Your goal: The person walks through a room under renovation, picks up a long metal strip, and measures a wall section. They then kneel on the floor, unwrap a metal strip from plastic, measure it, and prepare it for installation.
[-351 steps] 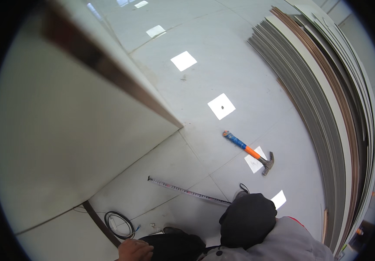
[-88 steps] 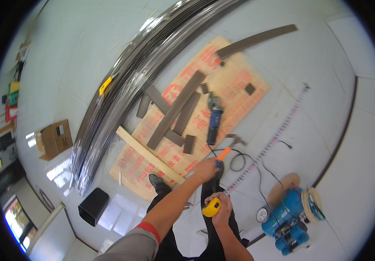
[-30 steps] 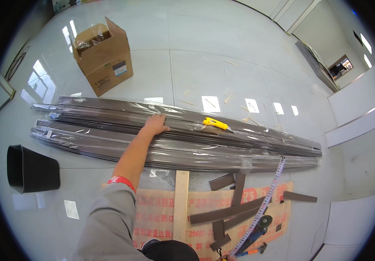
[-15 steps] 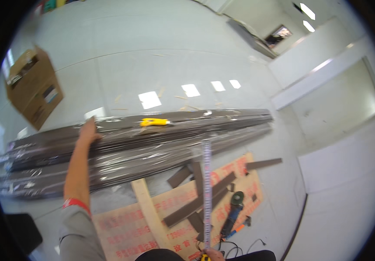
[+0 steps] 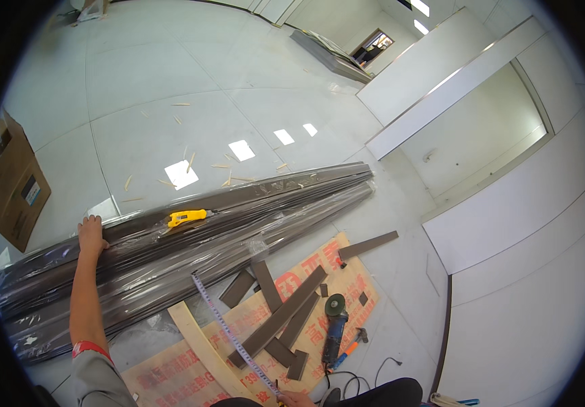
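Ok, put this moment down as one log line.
left hand: resting on film-wrapped long brown strips; right hand: holding extended white-bladed tape measure; nearby: yellow-handled cutter on strips, blue-bodied angle grinder beside orange-and-blue hammer

Two long bundles of dark brown strips, the far bundle [image 5: 258,195] and the near bundle [image 5: 157,275], lie side by side on the floor [image 5: 150,81], wrapped in clear, wrinkled, glossy plastic, their ends converging toward the right. The tape measure [image 5: 228,329] has its pale, marked blade drawn out straight, slanting up-left until its tip overlaps the near bundle's edge in view; contact is unclear.
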`<state>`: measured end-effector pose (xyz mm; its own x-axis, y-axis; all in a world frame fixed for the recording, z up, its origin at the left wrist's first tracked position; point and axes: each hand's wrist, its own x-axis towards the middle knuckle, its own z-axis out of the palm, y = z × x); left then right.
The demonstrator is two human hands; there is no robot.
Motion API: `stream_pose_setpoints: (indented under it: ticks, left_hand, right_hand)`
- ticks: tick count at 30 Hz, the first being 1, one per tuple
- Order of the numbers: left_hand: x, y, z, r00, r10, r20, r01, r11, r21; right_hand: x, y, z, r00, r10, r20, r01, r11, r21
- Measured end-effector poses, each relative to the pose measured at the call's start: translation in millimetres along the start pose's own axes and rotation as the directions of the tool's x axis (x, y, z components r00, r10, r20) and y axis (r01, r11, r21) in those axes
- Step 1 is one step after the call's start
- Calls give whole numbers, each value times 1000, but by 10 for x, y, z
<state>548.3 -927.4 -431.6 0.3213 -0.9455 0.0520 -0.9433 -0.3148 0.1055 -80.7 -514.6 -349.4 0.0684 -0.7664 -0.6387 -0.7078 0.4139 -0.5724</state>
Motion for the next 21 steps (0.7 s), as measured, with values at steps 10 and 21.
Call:
stream_pose_setpoints:
  ticks: [10,21]
  left_hand:
    - [-494,50,-402,915,94,-393,-95,995,17]
    - [-1291,891,-2625,873,406,-270,-449,885,-121]
  right_hand:
    - [194,283,31,986,-23,168,95,896,-433]
    - [809,-690,-520,966,-221,131,249,930,-271]
